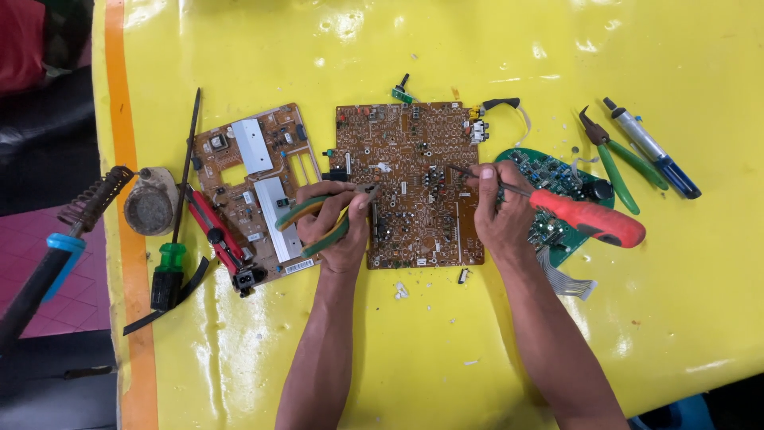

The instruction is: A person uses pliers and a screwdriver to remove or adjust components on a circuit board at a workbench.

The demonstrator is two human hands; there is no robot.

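Centre frame: my two hands at the brown circuit board (407, 187).
Left hand (338, 227) clenched round green-handled pliers (314, 219); right hand (501, 211) pinching the red-handled soldering iron (585, 216), tip on board; parts remain mounted.

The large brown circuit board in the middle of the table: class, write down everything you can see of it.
The large brown circuit board is roughly rectangular and lies flat on the yellow table, its solder side up, densely dotted with joints and traces. The left hand, holding green-handled pliers, rests on its left edge. The right hand rests on its right side, pressing the tip of a red-handled tool onto it. A smaller brown board lies to its left, a green board to its right.
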